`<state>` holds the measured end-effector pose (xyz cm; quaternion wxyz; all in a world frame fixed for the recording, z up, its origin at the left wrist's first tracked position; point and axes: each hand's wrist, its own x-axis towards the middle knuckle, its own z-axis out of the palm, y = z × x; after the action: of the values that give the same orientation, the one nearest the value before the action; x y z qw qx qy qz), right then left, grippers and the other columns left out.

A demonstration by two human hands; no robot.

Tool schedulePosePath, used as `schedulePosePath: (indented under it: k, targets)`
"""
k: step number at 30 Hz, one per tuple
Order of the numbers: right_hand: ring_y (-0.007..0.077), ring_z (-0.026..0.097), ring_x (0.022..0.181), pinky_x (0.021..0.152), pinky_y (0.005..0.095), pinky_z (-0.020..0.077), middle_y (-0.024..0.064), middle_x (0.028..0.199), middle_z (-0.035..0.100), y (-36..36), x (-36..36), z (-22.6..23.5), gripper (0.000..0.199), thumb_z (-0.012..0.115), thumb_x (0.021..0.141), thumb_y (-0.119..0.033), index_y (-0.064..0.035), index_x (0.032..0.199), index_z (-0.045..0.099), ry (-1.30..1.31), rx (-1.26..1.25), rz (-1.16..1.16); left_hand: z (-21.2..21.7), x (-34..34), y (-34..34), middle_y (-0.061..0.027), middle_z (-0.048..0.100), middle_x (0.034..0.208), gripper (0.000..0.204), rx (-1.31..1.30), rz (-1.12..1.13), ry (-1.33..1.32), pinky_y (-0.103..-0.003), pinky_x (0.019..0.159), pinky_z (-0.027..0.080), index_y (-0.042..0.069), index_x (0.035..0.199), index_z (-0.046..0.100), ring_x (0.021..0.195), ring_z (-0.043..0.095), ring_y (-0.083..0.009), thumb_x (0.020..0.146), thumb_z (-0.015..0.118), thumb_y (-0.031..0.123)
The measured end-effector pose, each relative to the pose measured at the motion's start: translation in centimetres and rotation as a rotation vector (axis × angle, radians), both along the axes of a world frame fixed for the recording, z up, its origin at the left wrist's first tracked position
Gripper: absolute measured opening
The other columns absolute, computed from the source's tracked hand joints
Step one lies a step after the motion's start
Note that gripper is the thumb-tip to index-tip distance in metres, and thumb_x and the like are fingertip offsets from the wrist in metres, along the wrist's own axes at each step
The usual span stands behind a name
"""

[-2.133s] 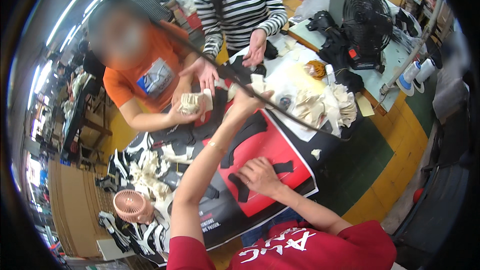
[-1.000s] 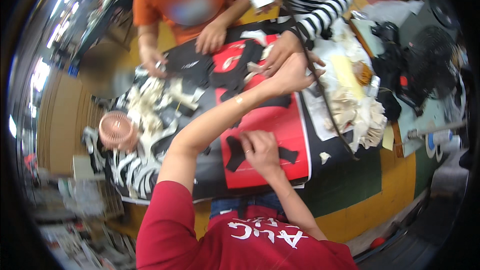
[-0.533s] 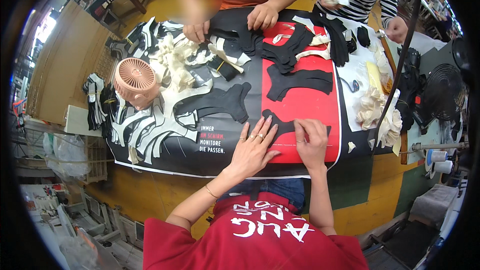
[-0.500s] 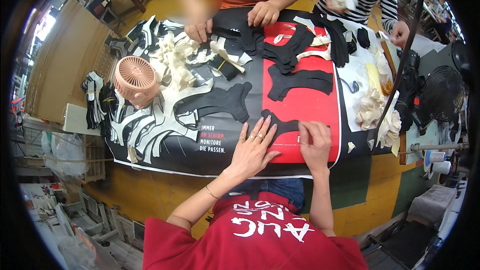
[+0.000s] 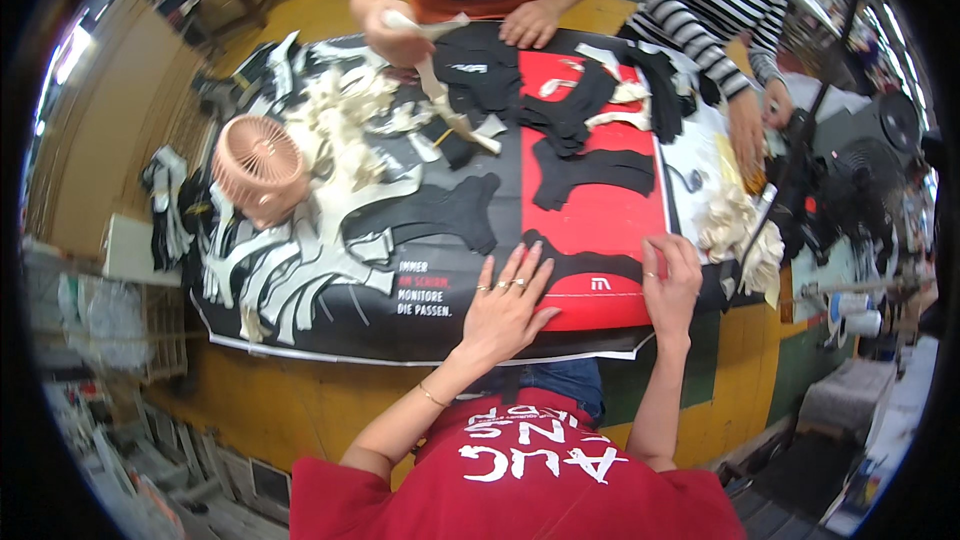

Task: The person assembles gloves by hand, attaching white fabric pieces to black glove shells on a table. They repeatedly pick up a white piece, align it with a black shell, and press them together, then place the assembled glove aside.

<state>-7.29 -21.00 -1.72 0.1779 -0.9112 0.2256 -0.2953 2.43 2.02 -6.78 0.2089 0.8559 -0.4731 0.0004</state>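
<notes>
A black cut fabric piece (image 5: 590,262) lies across the red part of the printed table cover. My left hand (image 5: 505,305) rests flat on its left end, fingers spread, with rings on them. At the piece's right end is my right hand (image 5: 670,290), its fingers bent and closed on the edge; the fingertips are partly hidden. Just beyond lies a similar black piece stack (image 5: 595,175), and farther off another black stack (image 5: 570,110). Left of these is a dark piece (image 5: 440,215) on the black part of the cover.
White-and-black strips (image 5: 330,255) and a cream scrap heap (image 5: 350,120) surround a pink fan (image 5: 262,165) on the left. Cream scraps (image 5: 740,225) lie at right. Across the table, a co-worker's hand (image 5: 395,35) holds a cream strip; a striped-sleeved person's hand (image 5: 745,135) reaches down.
My right hand has slid right along the black piece to its end, uncovering a white mark on the cover. A co-worker has lifted a cream strip; the striped-sleeved person's hands have lowered.
</notes>
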Motion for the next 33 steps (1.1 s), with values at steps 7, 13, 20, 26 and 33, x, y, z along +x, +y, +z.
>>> schedulePosePath:
  k: [7,13,20,26,33]
  targets:
    - [0.0328,0.064,0.091,0.08,0.0433,0.0497,0.013,0.097,0.064,-4.8,6.6,-1.2,0.016,0.067,0.088,-0.01,-0.0053,0.103,0.068,-0.062,0.001,0.078,-0.3,-0.1,-0.2,-0.012,0.045,0.153,0.061,-0.029,0.016,-0.041,-0.053,0.116,0.026,0.011,0.142,0.053,0.142,0.041,-0.0279,0.093,0.061,0.046]
    - [0.035,0.064,0.089,0.079,0.043,0.052,0.0138,0.101,0.064,-7.0,14.4,-0.3,0.02,0.066,0.089,-0.011,-0.0078,0.108,0.067,0.086,-0.22,0.084,0.1,0.0,-0.3,-0.012,0.044,0.153,0.061,-0.01,0.017,-0.045,-0.053,0.116,0.025,0.011,0.14,0.055,0.143,0.04,-0.0279,0.09,0.065,0.045]
    - [0.0281,0.068,0.082,0.072,0.037,0.0526,0.0115,0.097,0.069,-0.5,6.9,1.3,0.015,0.07,0.09,-0.015,-0.0037,0.101,0.069,-0.03,0.037,0.316,0.0,-0.1,-0.4,-0.0116,0.046,0.152,0.058,-0.016,0.032,-0.037,-0.052,0.117,0.025,0.01,0.138,0.057,0.141,0.042,-0.0279,0.09,0.065,0.043]
    - [0.0115,0.064,0.08,0.072,0.026,0.0511,0.006,0.086,0.07,-2.0,-6.6,5.2,0.008,0.068,0.091,-0.005,0.0017,0.095,0.072,-0.32,0.863,0.057,0.5,0.1,-0.4,-0.0179,0.044,0.152,0.059,-0.059,0.017,0.05,-0.051,0.118,0.021,0.007,0.137,0.055,0.142,0.04,-0.032,0.088,0.071,0.035]
    - [0.01,0.06,0.074,0.068,0.0266,0.0497,0.0059,0.085,0.069,-12.1,-9.9,4.0,0.018,0.066,0.095,-0.013,0.0031,0.101,0.068,-0.216,0.498,-0.296,4.8,0.6,-3.3,-0.0149,0.051,0.145,0.045,-0.219,-0.213,0.103,-0.051,0.115,0.027,0.009,0.127,0.062,0.138,0.043,-0.0336,0.085,0.075,0.018]
